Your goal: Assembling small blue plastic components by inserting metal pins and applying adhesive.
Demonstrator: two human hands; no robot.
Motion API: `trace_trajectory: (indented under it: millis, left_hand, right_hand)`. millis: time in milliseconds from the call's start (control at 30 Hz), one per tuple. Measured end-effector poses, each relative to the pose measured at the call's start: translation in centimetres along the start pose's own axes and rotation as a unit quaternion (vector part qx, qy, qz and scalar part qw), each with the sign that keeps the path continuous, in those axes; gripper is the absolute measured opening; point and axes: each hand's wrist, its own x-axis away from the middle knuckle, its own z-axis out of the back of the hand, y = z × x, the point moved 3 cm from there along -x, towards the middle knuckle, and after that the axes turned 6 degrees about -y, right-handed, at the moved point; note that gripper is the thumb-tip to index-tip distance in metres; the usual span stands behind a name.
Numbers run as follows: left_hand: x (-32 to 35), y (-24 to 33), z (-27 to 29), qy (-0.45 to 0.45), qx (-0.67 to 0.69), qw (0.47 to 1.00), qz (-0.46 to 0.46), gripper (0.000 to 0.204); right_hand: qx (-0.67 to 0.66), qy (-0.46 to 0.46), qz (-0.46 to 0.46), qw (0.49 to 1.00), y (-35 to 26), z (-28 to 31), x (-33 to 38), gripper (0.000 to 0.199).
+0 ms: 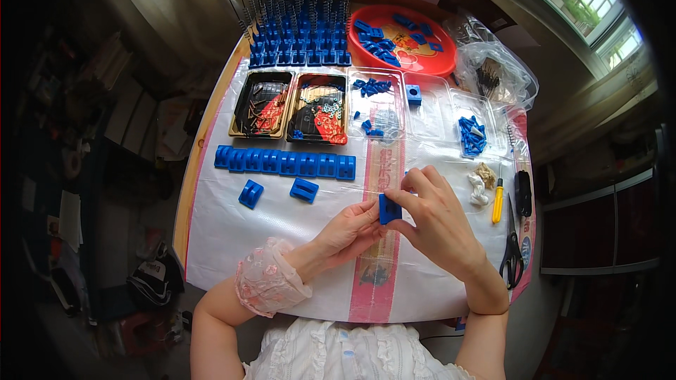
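Note:
A small blue plastic block (pixel 389 210) is held up above the middle of the table between both hands. My left hand (pixel 351 231) pinches its left side with thumb and fingers. From the right, my right hand (pixel 438 219) grips the same block, its fingertips at the upper and lower edges. To the left lie two loose blue plastic pieces, one tilted (pixel 251 194) and one with a raised curved rib (pixel 304 191). Behind them runs a straight row of similar blue pieces (pixel 287 162).
Black trays hold screws (pixel 263 104) and nuts (pixel 320 107); clear trays hold small blue parts (pixel 472 135). Behind stand blue bases with springs (pixel 299 46) and a red basin (pixel 422 63). At right lie a yellow-handled screwdriver (pixel 498 204) and scissors (pixel 514 257).

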Motion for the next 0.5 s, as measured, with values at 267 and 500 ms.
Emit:
trace_trajectory:
  millis: [267,500]
  left_hand:
    - [0.0,0.2,-0.5,0.027,-0.014,1.000,-0.005,0.029]
    - [0.0,0.1,-0.1,0.006,0.002,1.000,-0.002,0.028]
  right_hand:
    - [0.004,0.005,0.003,1.000,0.0,-0.1,0.0,0.041]
    - [-0.004,-0.001,-0.002,1.000,0.0,0.0,0.1,0.042]
